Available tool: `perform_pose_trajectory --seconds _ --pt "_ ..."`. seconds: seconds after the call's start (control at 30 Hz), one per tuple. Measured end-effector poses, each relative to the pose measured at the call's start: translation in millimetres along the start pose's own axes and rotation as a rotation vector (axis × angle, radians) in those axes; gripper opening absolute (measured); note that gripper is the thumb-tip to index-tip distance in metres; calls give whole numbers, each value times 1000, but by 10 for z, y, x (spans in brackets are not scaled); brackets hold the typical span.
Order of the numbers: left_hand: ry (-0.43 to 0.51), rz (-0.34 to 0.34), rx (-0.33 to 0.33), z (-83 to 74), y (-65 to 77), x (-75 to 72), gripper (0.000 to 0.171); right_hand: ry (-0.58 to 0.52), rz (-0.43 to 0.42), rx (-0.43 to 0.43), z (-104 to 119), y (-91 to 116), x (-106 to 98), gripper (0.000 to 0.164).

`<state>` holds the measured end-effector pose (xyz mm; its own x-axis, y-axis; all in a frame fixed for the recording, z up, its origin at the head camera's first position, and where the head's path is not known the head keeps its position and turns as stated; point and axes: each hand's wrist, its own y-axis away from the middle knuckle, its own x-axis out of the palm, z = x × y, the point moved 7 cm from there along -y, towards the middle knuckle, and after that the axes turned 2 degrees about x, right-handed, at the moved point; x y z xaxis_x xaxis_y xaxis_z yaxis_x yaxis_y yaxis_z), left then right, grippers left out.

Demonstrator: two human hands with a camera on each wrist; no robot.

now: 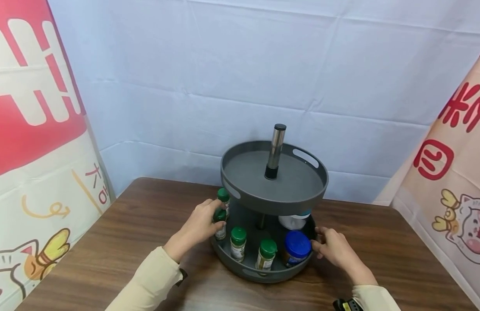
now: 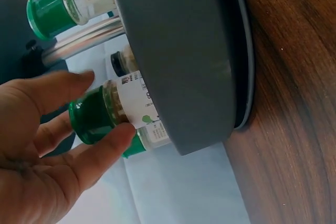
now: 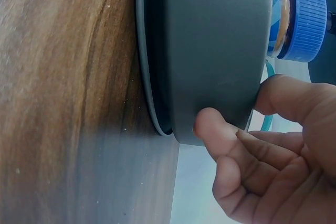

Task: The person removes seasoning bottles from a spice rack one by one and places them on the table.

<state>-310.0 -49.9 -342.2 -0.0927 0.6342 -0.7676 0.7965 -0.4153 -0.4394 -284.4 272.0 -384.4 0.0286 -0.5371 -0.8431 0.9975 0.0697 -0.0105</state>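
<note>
A dark grey two-tier turntable stands on the wooden table, with a lower tray (image 1: pixel 271 278) and an upper tray (image 1: pixel 275 206). My left hand (image 1: pixel 199 222) curves its thumb and fingers round a green-capped spice jar (image 2: pixel 135 98) at the lower tray's left edge. Behind that jar, close by, stands another green-capped jar (image 1: pixel 223 195). Two more spice jars, one left of centre (image 1: pixel 238 244) and one at the front (image 1: pixel 266 255), stand upright. My right hand (image 1: pixel 335 248) pinches the lower tray's wall (image 3: pixel 220 51) at the right, beside a blue-lidded jar (image 1: pixel 297 246).
A clear container (image 1: pixel 292 222) sits at the lower tray's back right, partly under the upper tray. A metal post (image 1: pixel 276 149) rises through the upper tray. Wooden table (image 1: pixel 146 224) surrounds the turntable; a pale cloth (image 1: pixel 224 65) hangs behind, with printed banners at both sides.
</note>
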Motion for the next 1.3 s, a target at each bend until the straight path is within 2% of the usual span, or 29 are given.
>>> perform_pose_trajectory --seconds 0.2,0.7,0.93,1.1,1.3 --pt "-23 -3 20 5 -11 14 34 -9 0 -2 4 -1 -1 50" --pt "-22 26 -8 5 -21 34 35 -36 2 26 -11 6 14 51" --pt "-34 57 23 -11 -45 20 32 -39 -2 15 -15 4 20 51" --pt "-31 89 34 -60 -76 -49 33 -39 -1 20 -16 12 17 52" --pt "-62 47 60 -132 -101 -218 32 -41 5 19 -26 7 22 52"
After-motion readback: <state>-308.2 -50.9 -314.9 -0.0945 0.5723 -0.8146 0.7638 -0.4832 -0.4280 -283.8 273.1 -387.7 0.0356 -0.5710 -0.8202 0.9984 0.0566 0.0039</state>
